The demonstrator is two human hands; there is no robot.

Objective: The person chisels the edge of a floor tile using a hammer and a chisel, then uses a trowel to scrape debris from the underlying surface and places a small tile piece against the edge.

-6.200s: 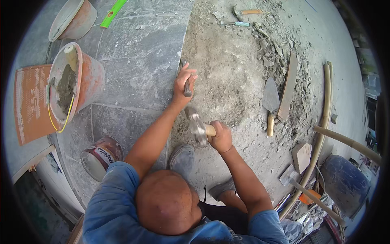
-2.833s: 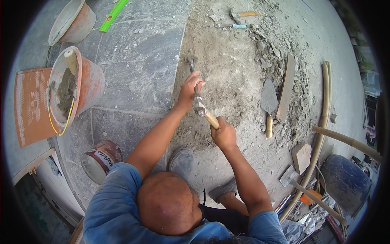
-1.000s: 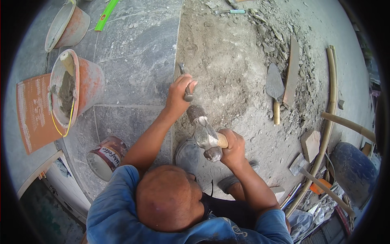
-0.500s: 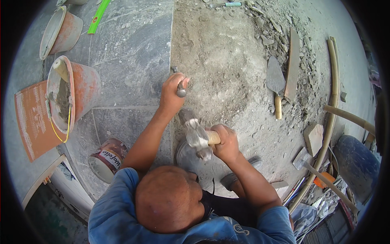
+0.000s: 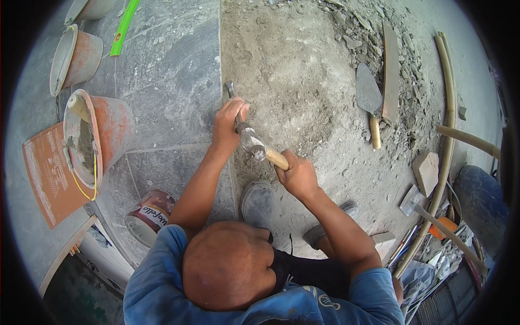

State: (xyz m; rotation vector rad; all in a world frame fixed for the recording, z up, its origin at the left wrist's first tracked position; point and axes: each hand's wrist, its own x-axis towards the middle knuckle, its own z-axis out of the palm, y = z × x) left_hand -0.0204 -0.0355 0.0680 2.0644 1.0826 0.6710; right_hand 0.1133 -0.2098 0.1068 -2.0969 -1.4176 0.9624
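My left hand [image 5: 226,120] is closed round a steel chisel [image 5: 231,89], whose flat end points away from me along the edge between grey floor tiles [image 5: 173,97] and rough, bare ground [image 5: 287,81]. In my right hand [image 5: 299,176] is the wooden handle of a hammer [image 5: 252,143]. The metal hammer head sits against or very close to the chisel's near end, just below my left fist. Contact between the two is hard to make out. The middle of the chisel is hidden by my left fingers.
Left, on the tiles, stand a mortar bucket [image 5: 115,127], another bucket [image 5: 85,58], a small tub [image 5: 157,210] and a green level [image 5: 124,30]. On the right lie a trowel [image 5: 368,95], a flat strip [image 5: 390,70], rubble [image 5: 414,92], bent poles [image 5: 449,97] and a long-handled tool [image 5: 449,238].
The hammer head has swung forward and left, from near my body to the chisel's near end. My left hand keeps its grip on the chisel. The whole view has shifted slightly.
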